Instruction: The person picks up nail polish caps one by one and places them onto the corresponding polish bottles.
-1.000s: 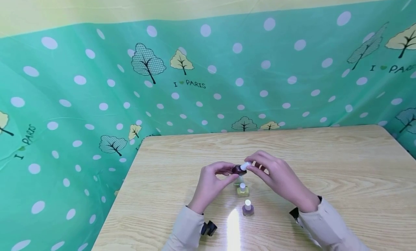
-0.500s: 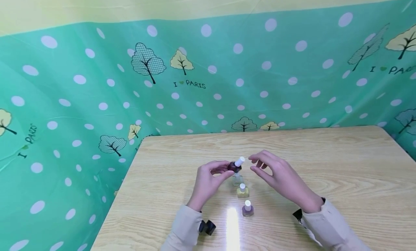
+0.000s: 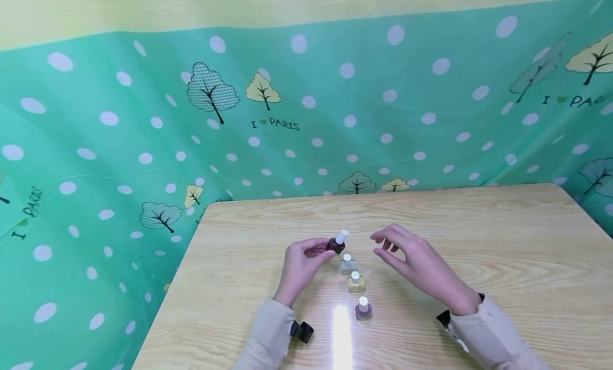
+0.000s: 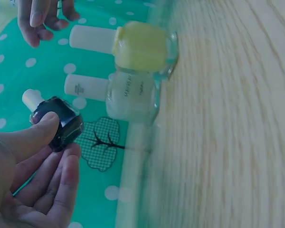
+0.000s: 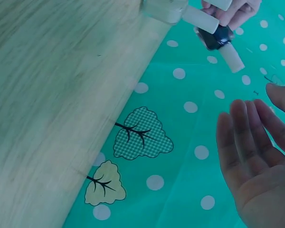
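My left hand [image 3: 304, 264] pinches a dark nail polish bottle [image 3: 336, 245] between thumb and fingers, its white cap tilted up to the right. In the left wrist view the thumb lies across the dark glass [image 4: 61, 121]. To the right, my right hand [image 3: 415, 258] hovers over the table with relaxed fingers and holds nothing. Between the hands a clear nail polish bottle [image 3: 348, 267] stands upright just below the dark one. Nearer to me are a yellow bottle [image 3: 356, 285] and a purple bottle [image 3: 363, 311], both upright with white caps.
The bottles stand in a slanting row on a light wood table [image 3: 479, 231]. Behind it hangs a green dotted curtain [image 3: 287, 146]. Black wrist camera mounts [image 3: 303, 331] stick out beside the sleeves, and a bright reflection crosses the near tabletop.
My right hand has let go of the dark bottle's white cap and drawn a little to the right. My left hand has carried the bottle slightly left, uncovering the clear bottle.
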Demonstrator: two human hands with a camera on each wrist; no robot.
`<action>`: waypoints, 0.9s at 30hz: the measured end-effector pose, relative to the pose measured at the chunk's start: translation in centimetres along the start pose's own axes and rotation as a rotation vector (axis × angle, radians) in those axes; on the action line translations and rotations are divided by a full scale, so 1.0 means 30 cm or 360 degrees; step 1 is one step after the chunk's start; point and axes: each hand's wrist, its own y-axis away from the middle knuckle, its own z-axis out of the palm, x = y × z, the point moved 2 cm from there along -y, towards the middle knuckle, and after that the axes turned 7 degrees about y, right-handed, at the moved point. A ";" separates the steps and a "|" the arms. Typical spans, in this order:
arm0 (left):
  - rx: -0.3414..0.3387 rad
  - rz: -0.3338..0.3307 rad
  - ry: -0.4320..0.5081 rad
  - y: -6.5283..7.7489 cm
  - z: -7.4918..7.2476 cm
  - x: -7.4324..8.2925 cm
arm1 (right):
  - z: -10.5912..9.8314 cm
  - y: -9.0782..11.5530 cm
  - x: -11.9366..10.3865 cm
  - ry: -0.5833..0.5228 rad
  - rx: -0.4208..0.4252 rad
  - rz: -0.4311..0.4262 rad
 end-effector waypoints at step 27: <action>-0.0095 -0.0158 -0.0120 -0.042 0.010 -0.094 | 0.051 0.043 0.057 0.0077 -0.0280 0.0129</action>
